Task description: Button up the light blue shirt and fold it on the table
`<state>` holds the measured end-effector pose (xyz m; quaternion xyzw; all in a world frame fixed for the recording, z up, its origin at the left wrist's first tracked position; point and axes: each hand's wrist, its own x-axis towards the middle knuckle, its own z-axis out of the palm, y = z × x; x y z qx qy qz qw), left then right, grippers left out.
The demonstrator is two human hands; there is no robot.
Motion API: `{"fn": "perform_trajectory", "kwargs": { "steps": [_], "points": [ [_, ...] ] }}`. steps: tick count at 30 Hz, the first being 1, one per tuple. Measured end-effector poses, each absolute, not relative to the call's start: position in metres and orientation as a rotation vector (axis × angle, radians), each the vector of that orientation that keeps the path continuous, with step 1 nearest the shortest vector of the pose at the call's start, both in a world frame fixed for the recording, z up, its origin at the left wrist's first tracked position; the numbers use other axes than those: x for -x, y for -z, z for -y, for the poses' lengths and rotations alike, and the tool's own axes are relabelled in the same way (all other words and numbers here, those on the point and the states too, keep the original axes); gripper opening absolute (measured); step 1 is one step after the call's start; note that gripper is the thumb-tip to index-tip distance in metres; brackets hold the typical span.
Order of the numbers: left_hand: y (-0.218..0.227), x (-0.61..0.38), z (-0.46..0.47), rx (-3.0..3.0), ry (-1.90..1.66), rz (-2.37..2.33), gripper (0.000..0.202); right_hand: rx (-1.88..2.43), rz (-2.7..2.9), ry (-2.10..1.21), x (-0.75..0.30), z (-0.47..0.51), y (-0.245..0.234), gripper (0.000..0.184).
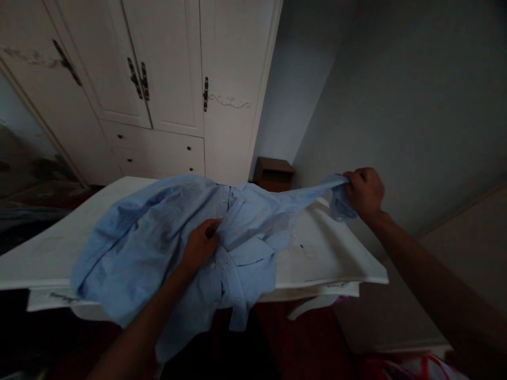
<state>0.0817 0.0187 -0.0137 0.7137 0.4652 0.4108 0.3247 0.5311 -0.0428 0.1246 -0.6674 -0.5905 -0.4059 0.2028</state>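
A light blue button shirt (142,248) lies crumpled across a white table (332,258), with its lower part hanging over the near edge. My left hand (201,245) is closed on the shirt's front by the buttons, near the middle. My right hand (364,192) is closed round the end of a sleeve, which is stretched out to the right above the table's far right corner.
A white wardrobe (166,84) with dark handles and drawers stands behind the table. A small brown wooden cabinet (273,173) sits in the corner beside it. A grey wall runs along the right. Red floor and a pale mat show below.
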Motion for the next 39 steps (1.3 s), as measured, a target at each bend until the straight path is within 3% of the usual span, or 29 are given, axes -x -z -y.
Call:
{"fn": "perform_trajectory", "kwargs": {
  "steps": [5, 10, 14, 16, 27, 31, 39],
  "points": [
    [0.017, -0.082, -0.02, -1.817, -1.137, -1.218, 0.036, 2.0, 2.129, 0.336, -0.529, 0.053, -0.083, 0.031],
    [0.015, -0.082, -0.019, -1.786, -1.145, -1.184, 0.035, 1.859, 1.843, -0.087, -0.476, 0.105, -0.039, 0.023],
    [0.014, -0.082, -0.018, -1.756, -1.178, -1.162, 0.031, 1.626, 1.644, -0.884, -0.398, 0.168, -0.021, 0.024],
    [0.015, -0.082, -0.019, -1.719, -1.198, -1.162, 0.03, 1.592, 1.568, -1.104, -0.363, 0.192, -0.01, 0.024],
    [0.016, -0.083, -0.024, -1.575, -1.224, -1.091, 0.026, 1.241, 0.692, -1.425, -0.285, 0.184, 0.105, 0.034],
    [0.016, -0.083, -0.026, -1.561, -1.217, -1.078, 0.025, 1.108, 0.272, -1.495, -0.273, 0.185, 0.112, 0.032],
    [0.019, -0.083, -0.031, -1.537, -1.194, -1.068, 0.028, 0.937, 0.154, -1.667, -0.245, 0.183, 0.107, 0.029]
  ]
}}
